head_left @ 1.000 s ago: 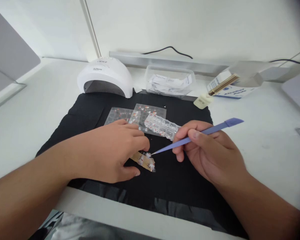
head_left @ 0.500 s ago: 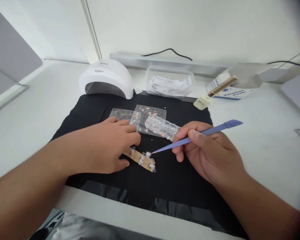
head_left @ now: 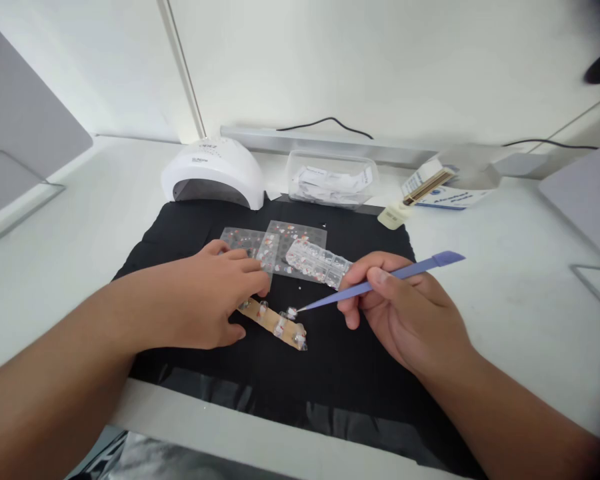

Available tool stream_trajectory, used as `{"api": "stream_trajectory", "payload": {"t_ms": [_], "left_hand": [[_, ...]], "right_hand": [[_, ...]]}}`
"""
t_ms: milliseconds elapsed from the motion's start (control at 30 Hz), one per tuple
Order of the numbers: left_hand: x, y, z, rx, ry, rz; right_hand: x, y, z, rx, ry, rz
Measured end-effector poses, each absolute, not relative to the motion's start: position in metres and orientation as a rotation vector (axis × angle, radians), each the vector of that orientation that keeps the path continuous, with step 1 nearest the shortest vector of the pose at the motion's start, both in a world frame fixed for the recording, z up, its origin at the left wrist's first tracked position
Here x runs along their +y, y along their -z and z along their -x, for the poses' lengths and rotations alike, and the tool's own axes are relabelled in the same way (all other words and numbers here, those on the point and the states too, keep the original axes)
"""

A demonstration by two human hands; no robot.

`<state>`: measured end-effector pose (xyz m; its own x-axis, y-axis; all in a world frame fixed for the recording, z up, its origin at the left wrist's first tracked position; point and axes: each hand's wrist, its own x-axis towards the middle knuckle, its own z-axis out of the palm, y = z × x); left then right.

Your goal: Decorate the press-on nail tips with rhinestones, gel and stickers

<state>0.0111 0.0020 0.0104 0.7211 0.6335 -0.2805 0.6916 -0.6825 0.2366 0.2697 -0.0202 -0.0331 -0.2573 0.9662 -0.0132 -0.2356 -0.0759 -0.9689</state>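
Observation:
My right hand (head_left: 400, 310) pinches purple tweezers (head_left: 380, 283) with a fine pointed tip. That tip touches a small clear nail tip with a white and red design (head_left: 292, 312), at the upper edge of a tan strip (head_left: 267, 321). Several similar decorated nail tips sit along the strip. My left hand (head_left: 207, 293) is over the strip's left end, thumb and forefinger apart and curved around it; its other fingers reach toward the sticker sheets. Whether it touches the strip is hidden. Beside my right fingers lies a clear compartment case (head_left: 317, 261) with small pieces inside.
Two clear sticker sheets (head_left: 300, 233) lie on the black mat (head_left: 190, 363). Behind stand a white nail lamp (head_left: 215, 163), a clear tub (head_left: 333, 177) with packets, and an alcohol pad box (head_left: 460, 197). Thin sticks (head_left: 430, 187) rest in a small pale holder (head_left: 394, 217).
The view has tilted up slightly and shifted. My left hand has drawn back a little to the left along the strip. The tweezers stay at the same nail tip.

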Motion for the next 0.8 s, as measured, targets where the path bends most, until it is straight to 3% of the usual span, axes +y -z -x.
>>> {"api": "stream_trajectory", "payload": {"t_ms": [567,800], "left_hand": [[0.011,-0.014,-0.011,1.185,0.416,-2.557],[0.010,-0.011,-0.027,1.084,0.307,-2.597]], "right_hand": [[-0.019,0.033,-0.268,-1.187,-1.507,0.915],[-0.017,0.031,-0.267,-1.166,-1.472,0.895]]}}
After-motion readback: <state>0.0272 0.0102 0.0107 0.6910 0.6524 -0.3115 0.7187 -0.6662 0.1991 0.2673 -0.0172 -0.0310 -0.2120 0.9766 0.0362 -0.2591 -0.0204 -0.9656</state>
